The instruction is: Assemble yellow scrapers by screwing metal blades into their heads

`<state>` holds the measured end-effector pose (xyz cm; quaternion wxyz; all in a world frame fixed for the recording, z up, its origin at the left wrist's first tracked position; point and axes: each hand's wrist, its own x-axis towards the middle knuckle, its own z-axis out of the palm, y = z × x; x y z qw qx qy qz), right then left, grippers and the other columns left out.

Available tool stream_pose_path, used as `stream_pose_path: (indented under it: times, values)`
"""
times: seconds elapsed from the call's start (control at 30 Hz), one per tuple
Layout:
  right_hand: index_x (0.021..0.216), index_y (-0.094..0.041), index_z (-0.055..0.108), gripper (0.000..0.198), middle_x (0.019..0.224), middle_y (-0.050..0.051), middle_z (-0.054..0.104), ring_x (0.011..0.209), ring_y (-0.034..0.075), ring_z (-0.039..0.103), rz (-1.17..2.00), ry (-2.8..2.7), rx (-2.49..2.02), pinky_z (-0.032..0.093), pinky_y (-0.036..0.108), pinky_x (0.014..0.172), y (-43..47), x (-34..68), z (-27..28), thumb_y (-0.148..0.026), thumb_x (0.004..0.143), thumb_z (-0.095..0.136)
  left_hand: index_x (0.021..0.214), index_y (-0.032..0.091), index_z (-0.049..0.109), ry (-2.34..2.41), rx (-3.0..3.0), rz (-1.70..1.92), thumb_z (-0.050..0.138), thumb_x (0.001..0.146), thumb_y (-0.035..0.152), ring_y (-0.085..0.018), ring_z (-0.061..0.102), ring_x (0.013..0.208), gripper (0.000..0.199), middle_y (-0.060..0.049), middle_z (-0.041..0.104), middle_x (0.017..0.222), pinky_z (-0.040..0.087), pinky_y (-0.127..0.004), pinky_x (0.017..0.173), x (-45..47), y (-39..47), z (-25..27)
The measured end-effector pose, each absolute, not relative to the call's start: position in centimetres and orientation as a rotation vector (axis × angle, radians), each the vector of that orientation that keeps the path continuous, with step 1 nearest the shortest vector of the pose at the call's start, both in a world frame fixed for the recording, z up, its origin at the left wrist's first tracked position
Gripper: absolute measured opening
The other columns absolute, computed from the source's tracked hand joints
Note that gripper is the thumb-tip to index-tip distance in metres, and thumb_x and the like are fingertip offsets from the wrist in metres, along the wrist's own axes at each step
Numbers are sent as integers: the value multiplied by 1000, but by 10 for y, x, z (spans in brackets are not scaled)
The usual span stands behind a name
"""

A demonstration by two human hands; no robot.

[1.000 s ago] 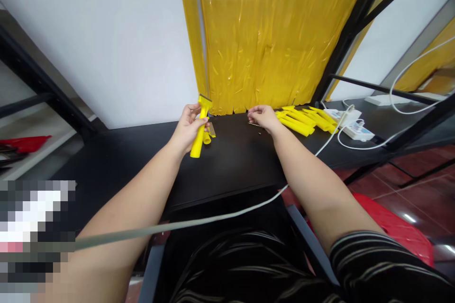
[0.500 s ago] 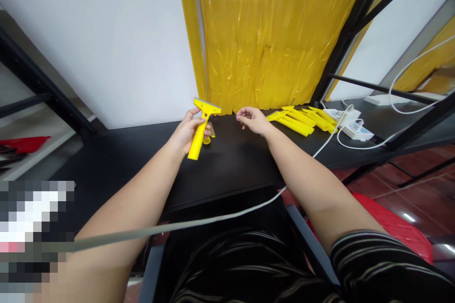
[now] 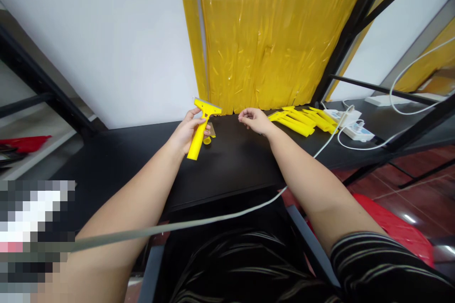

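Observation:
A yellow scraper (image 3: 197, 139) with a wide T-shaped head is in my left hand (image 3: 186, 132), its head up and its handle slanting down. My thumb lies across the neck, and a thin grey edge runs along the top of the head. Behind those fingers, a small round yellow piece (image 3: 207, 140) and a brownish flat piece (image 3: 212, 130) lie on the black table (image 3: 234, 165). My right hand (image 3: 256, 121) hovers to the right with fingertips pinched together; whatever is between them, if anything, is too small to make out.
Several more yellow scrapers (image 3: 298, 125) lie in a pile right of my right hand. Beyond them are white power strips (image 3: 355, 130) with cables. A white cable (image 3: 227, 218) crosses in front of me over my left forearm. Yellow plastic strips (image 3: 263, 42) hang behind the table.
My right hand has shifted very slightly to the right, its fingers drawn in a little more. My left hand still holds the scraper in about the same place.

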<state>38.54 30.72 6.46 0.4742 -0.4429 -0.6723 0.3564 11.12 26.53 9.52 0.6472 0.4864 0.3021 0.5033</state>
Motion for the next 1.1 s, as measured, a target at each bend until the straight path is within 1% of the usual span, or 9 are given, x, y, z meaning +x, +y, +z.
stream_pose_path:
  times: [0.13, 0.4, 0.53, 0.73, 0.83, 0.9, 0.97, 1.03, 1.1]
  values:
    - [85, -18, 65, 9, 73, 0, 65, 56, 9, 53, 871, -1660, -1101, 45, 21, 49, 308, 386, 64, -15, 86, 74, 125, 28, 44, 690, 1049, 1168, 71, 69, 10, -13, 64, 64, 65, -2, 67, 94, 46, -23, 53, 114, 261, 98]
    - [83, -18, 66, 9, 71, -1, 65, 54, 8, 51, 876, -1634, -1095, 42, 21, 49, 305, 386, 67, -16, 85, 74, 123, 27, 47, 697, 1061, 1150, 71, 70, 9, -14, 65, 66, 61, -3, 66, 97, 47, -23, 53, 114, 259, 99]
    - [82, -18, 65, 16, 73, 0, 66, 57, 9, 52, 975, -1558, -985, 44, 22, 51, 303, 387, 70, -24, 80, 80, 121, 27, 47, 673, 1123, 1082, 75, 69, 10, -14, 65, 66, 62, -1, 64, 97, 47, -23, 53, 115, 259, 94]
    - [86, -20, 67, 35, 75, -2, 62, 58, 8, 49, 1057, -1497, -724, 43, 23, 54, 294, 386, 79, -44, 72, 88, 116, 26, 47, 564, 1203, 855, 77, 70, 12, -15, 64, 64, 57, -1, 64, 95, 46, -25, 52, 115, 249, 93]
    - [89, -21, 68, 38, 84, -1, 61, 67, 10, 51, 1052, -1580, -591, 48, 26, 64, 283, 382, 86, -51, 73, 87, 115, 26, 47, 519, 1220, 776, 77, 72, 12, -16, 64, 65, 54, -2, 64, 91, 45, -25, 53, 114, 246, 94]
    - [88, -21, 70, 36, 96, 2, 62, 80, 13, 56, 989, -1732, -556, 51, 29, 74, 277, 380, 89, -51, 76, 86, 116, 25, 47, 524, 1210, 799, 76, 73, 11, -15, 64, 65, 54, -2, 64, 93, 45, -25, 54, 115, 247, 94]
    - [87, -20, 73, 31, 107, 5, 60, 93, 17, 58, 857, -1889, -601, 52, 32, 80, 274, 378, 89, -47, 78, 85, 117, 25, 48, 544, 1193, 852, 75, 73, 11, -14, 64, 65, 54, -2, 64, 95, 45, -25, 54, 116, 250, 92]
    - [88, -21, 75, 25, 112, 7, 57, 100, 20, 58, 717, -1958, -692, 51, 33, 79, 275, 375, 85, -42, 79, 84, 118, 25, 49, 561, 1179, 903, 75, 73, 10, -14, 64, 65, 54, -2, 63, 95, 45, -24, 54, 116, 252, 91]
    - [90, -21, 75, 21, 112, 8, 55, 101, 21, 58, 643, -1960, -749, 50, 32, 76, 279, 373, 80, -39, 81, 81, 118, 25, 49, 579, 1173, 930, 75, 72, 9, -14, 64, 65, 54, -1, 62, 95, 45, -24, 54, 117, 254, 91]
